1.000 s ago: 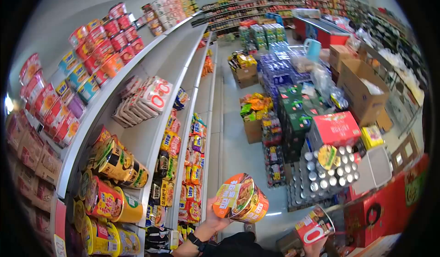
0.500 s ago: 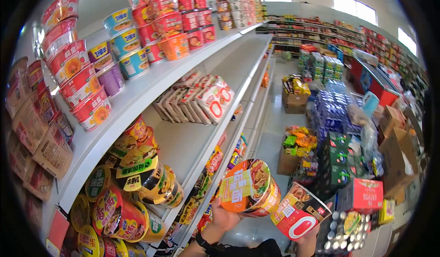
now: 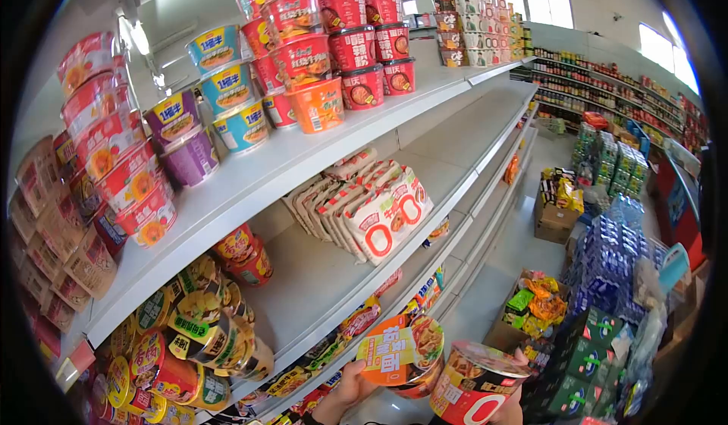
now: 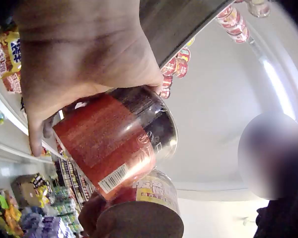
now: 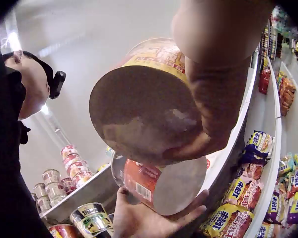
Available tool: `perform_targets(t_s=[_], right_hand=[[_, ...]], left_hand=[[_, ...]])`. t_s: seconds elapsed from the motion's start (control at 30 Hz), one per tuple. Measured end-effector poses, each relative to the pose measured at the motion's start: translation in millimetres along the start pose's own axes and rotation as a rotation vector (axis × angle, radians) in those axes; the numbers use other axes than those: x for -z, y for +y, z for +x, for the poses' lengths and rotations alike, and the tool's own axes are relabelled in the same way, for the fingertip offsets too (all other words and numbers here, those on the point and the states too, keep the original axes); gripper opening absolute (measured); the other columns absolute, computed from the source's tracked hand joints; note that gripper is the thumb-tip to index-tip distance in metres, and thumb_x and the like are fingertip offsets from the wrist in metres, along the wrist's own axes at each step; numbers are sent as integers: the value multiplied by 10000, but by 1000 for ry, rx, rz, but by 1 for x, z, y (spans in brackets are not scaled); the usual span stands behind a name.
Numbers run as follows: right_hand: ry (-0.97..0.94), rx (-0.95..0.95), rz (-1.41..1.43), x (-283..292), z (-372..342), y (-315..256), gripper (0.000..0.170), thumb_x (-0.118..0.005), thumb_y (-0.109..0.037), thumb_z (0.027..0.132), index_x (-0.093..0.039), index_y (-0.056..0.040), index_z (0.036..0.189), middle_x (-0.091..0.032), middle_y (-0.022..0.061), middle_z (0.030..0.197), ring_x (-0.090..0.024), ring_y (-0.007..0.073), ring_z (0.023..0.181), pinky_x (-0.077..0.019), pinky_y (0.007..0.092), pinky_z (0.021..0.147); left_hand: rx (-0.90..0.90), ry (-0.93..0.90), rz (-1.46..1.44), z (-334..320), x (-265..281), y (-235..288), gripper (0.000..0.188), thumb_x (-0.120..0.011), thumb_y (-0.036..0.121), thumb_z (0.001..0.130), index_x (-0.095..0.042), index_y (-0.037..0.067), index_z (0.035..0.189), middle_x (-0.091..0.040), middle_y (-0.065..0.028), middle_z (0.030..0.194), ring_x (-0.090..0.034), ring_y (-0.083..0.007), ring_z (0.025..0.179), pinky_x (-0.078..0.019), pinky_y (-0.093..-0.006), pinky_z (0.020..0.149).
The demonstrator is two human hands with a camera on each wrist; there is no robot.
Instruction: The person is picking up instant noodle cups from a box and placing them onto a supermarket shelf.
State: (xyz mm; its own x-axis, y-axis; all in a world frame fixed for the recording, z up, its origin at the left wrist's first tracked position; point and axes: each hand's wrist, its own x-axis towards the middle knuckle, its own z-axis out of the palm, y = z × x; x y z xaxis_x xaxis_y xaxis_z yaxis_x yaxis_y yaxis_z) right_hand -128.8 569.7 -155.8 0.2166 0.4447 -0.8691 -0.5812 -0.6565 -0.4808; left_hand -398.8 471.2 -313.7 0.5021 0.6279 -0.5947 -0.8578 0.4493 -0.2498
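In the head view my left hand (image 3: 353,383) grips an orange noodle cup (image 3: 402,353) low in front of the shelves. My right hand (image 3: 509,408) holds a red and black noodle cup (image 3: 479,379) close beside it, lid tilted up. The left wrist view has the palm and fingers (image 4: 84,64) round the orange cup (image 4: 109,141), its barcode facing the camera. From the right wrist, the right hand's fingers (image 5: 208,114) curl round the other cup, whose dark base (image 5: 144,114) faces the camera.
Stacked noodle cups (image 3: 303,61) stand on the top shelf (image 3: 250,175). Below lie white packets (image 3: 387,213) and tipped large cups (image 3: 174,364). Across the aisle floor (image 3: 500,235) are an open carton of snacks (image 3: 538,304), wrapped bottle packs (image 3: 607,262) and green cases (image 3: 580,364).
The view has swung left and up toward the shelves. The right hand has brought its cup from the far right to beside the orange cup, both still held.
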Motion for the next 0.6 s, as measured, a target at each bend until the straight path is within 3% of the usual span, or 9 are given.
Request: perform_targets(t_s=[0.1, 0.13, 0.23, 0.3, 0.4, 0.47, 0.53, 0.57, 0.6], right_hand=[[-6, -133, -15, 0, 47, -33, 891, -492, -702, 915, -494, 19, 1439, -576, 224, 1429, -595, 392, 1231, -439, 542, 1102], [-11, -186, -20, 2, 60, -41, 896, -492, -704, 914, -494, 22, 1438, -575, 227, 1429, -596, 394, 1229, -439, 542, 1102], [-44, -352, -38, 3, 101, -51, 909, -490, -710, 909, -494, 32, 1435, -574, 235, 1429, -597, 400, 1226, -440, 541, 1102], [-89, -483, -61, 11, 133, -50, 919, -490, -714, 906, -494, 39, 1433, -573, 241, 1428, -598, 404, 1224, -440, 541, 1103], [-228, -567, 50, -113, 140, -60, 915, -447, -690, 906, -485, 51, 1442, -574, 239, 1430, -596, 384, 1233, -446, 515, 1088], [-492, -533, -146, -184, 157, -67, 875, -473, -685, 909, -502, 6, 1445, -574, 225, 1436, -600, 390, 1233, -464, 522, 1079], [-419, -454, -152, -224, 175, -68, 858, -433, -688, 947, -505, 3, 1450, -602, 219, 1408, -615, 388, 1228, -472, 516, 1076], [-671, -424, -175, -255, 180, -75, 852, -420, -704, 951, -512, -21, 1453, -613, 195, 1399, -619, 365, 1242, -469, 507, 1095], [-829, -639, 154, -268, 195, -78, 842, -413, -714, 954, -518, -41, 1449, -618, 175, 1393, -621, 354, 1247, -462, 491, 1118]], left_hand=[[93, 140, 16, 26, -29, 6, 801, -546, 439, 928, -343, -33, 1542, -507, -146, 1528, -498, -293, 1390, -316, -461, 1215], [79, 179, 29, 33, -43, 7, 806, -525, 448, 887, -370, 3, 1541, -504, -177, 1523, -525, -312, 1361, -368, -491, 1172], [64, 324, 66, 31, -79, 35, 822, -504, 476, 877, -370, 15, 1545, -496, -180, 1527, -518, -337, 1370, -377, -516, 1165], [18, 386, 40, 22, -96, 56, 854, -474, 528, 863, -382, 19, 1543, -464, -197, 1552, -495, -408, 1386, -369, -585, 1157], [-178, 452, 71, 1, -119, 77, 887, -433, 584, 877, -369, 13, 1553, -445, -209, 1569, -489, -411, 1389, -357, -589, 1164], [-293, 485, 64, -15, -125, 80, 924, -419, 638, 887, -357, 10, 1561, -450, -208, 1567, -469, -414, 1406, -343, -617, 1160], [-370, 555, 25, -31, -136, 77, 910, -432, 638, 903, -338, 29, 1572, -439, -200, 1575, -478, -407, 1406, -387, -625, 1123], [-406, 603, 9, -37, -140, 75, 902, -420, 641, 913, -321, 42, 1580, -444, -191, 1572, -500, -393, 1393, -438, -609, 1092], [-428, 619, 4, -43, -139, 72, 902, -420, 641, 913, -321, 42, 1580, -444, -191, 1572, -500, -393, 1393, -438, -609, 1092]])
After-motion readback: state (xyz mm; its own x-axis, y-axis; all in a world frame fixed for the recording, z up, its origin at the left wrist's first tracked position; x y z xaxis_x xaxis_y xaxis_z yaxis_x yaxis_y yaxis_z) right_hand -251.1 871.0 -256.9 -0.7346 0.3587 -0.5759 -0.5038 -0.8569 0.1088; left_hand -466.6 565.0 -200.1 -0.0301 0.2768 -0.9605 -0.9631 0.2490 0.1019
